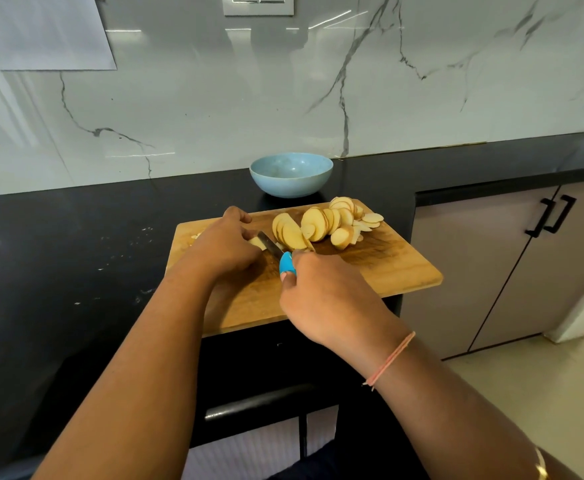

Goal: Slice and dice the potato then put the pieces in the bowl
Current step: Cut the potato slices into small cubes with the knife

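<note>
— Pale-yellow potato slices with thin tan skin: position?
— Fanned in overlapping rows on the rear right part of the light wooden cutting board. A few small flat bits lie loose at the pile's far right edge. One more pale potato piece sits on the board under the left hand, mostly hidden.
— Left hand?
— Palm down over that potato piece. Fingers curled and pressed together, holding it against the board.
— Right hand?
— Grips a small steel-bladed knife with a bright blue handle. Fingers are wrapped round the handle. The blade runs diagonally toward the left hand and meets the held piece. Cannot tell whether the edge is into the flesh.
— Bowl?
— Light blue round bowl, upright on the black stone counter, just behind the board's rear edge and apart from the slices.
— Surroundings?
— The board's near right corner juts past the counter's edge. Pale specks mark the counter left of the board. White, grey-veined marble wall behind, with a white paper sheet at upper left and a switch plate at top centre. Grey cabinet doors with black handles on the right. Pink thread band round the right wrist.
</note>
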`<state>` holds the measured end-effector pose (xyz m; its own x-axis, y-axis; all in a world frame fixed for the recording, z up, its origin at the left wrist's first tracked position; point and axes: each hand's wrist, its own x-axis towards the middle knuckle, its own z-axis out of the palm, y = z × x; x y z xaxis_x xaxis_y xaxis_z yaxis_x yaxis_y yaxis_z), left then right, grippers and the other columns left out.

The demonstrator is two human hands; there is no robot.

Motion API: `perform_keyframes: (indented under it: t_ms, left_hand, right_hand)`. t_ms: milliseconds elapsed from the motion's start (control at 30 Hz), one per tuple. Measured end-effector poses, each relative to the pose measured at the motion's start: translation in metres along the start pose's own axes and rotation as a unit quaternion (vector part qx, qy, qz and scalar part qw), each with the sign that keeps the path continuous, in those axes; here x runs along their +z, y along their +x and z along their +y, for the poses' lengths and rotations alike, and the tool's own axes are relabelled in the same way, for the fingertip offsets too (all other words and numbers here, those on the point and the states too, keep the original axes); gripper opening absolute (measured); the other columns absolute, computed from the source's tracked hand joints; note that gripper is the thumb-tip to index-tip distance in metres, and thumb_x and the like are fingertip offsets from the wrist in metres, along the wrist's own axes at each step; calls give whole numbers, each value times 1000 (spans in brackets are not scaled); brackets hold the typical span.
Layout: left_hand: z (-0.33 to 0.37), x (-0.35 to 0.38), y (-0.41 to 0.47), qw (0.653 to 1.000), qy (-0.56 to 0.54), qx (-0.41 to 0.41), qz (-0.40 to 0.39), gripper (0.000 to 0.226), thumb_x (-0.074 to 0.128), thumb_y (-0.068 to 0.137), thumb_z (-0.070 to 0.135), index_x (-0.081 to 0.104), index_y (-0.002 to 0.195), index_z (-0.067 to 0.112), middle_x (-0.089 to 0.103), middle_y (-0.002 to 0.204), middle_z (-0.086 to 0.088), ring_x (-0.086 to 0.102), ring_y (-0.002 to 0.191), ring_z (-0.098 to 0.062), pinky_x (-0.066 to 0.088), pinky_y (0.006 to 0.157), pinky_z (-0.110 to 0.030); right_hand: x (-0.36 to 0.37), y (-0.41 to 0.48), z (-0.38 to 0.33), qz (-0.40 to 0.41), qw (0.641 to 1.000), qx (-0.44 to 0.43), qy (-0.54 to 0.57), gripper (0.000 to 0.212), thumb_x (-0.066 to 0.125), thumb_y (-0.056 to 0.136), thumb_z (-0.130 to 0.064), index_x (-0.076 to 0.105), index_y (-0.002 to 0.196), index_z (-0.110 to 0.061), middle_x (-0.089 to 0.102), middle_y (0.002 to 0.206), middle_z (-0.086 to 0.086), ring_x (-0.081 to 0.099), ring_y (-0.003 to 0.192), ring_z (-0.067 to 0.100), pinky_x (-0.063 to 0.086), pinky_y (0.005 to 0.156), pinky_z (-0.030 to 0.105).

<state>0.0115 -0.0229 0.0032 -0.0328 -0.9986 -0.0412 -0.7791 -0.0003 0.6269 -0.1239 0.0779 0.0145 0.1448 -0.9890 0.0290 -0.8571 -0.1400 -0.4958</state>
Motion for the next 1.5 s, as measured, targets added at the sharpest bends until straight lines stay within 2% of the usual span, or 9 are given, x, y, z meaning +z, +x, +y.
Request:
perform_keyframes:
  t_ms: [167, 300, 400, 533, 667, 800, 1000, 1167, 1500]
  left_hand:
    - [-3, -2, 1, 1000, -2, -5, 13, 51, 70, 83, 9, 42, 125, 19, 61, 109, -3, 56, 86, -13, 40, 57, -17]
    - [-5, -6, 0, 1000, 10, -5, -9, 40, 70, 82, 9, 46, 112, 21, 59, 108, -4, 55, 93, -15, 44, 62, -18]
    - [-6, -8, -1, 1000, 13, -7, -10, 38, 70, 82, 7, 47, 109, 21, 59, 113, -5, 55, 98, -17, 44, 64, -19]
    - [-4, -9, -3, 999, 29, 18, -16, 44, 68, 84, 6, 48, 121, 21, 54, 122, 1, 50, 105, -15, 42, 78, -23]
    - [-4, -7, -3, 998, 42, 36, -27, 33, 65, 87, 7, 48, 108, 27, 54, 131, -1, 52, 118, -19, 44, 95, -31]
    - [-4, -6, -3, 998, 43, 40, -19, 34, 67, 87, 12, 50, 114, 23, 57, 128, -1, 53, 114, -18, 44, 94, -30]
    - [-2, -4, -4, 998, 53, 41, -10, 46, 72, 83, 21, 48, 123, 19, 59, 123, -2, 55, 109, -18, 46, 93, -31]
    - [-1, -5, -5, 997, 64, 49, -14, 51, 71, 84, 21, 45, 129, 21, 56, 130, -1, 53, 115, -20, 44, 96, -32]
    - [-8, -6, -2, 996, 74, 48, -6, 50, 66, 88, 18, 41, 132, 20, 55, 129, -4, 53, 109, -17, 46, 93, -31]
  right_hand:
    - [3, 6, -3, -8, 1000, 0, -13, 38, 41, 100, -29, 44, 135, -15, 45, 83, -4, 47, 81, 13, 40, 69, 27]
    - [2, 9, -2, -12, 1000, 7, -9, 41, 41, 99, -29, 42, 139, -17, 58, 108, 2, 56, 98, 19, 43, 76, 28]
    - [1, 8, -2, -11, 1000, 9, -13, 41, 41, 99, -30, 44, 138, -18, 57, 100, 1, 56, 94, 17, 46, 75, 29]
    - [-1, -2, -2, 20, 999, 0, -39, 37, 41, 99, -28, 45, 134, -14, 58, 102, 3, 58, 98, 21, 46, 76, 30]
    - [-2, -13, -6, 31, 997, -11, -72, 30, 42, 99, -28, 52, 121, -11, 40, 76, -4, 58, 92, 20, 45, 71, 29]
    - [-2, -16, -12, 37, 996, -8, -82, 31, 41, 99, -28, 50, 123, -11, 37, 76, -5, 59, 97, 22, 44, 71, 29]
    - [0, -17, -14, 41, 993, -8, -108, 35, 40, 100, -27, 46, 130, -10, 56, 100, 2, 60, 97, 21, 42, 69, 27]
    - [-1, -16, -17, 9, 994, -3, -106, 30, 42, 99, -26, 49, 125, -12, 32, 73, -6, 56, 89, 19, 44, 70, 29]
    - [1, -3, -13, -1, 998, 1, -63, 35, 42, 98, -29, 47, 130, -15, 40, 75, -6, 53, 87, 17, 44, 71, 29]
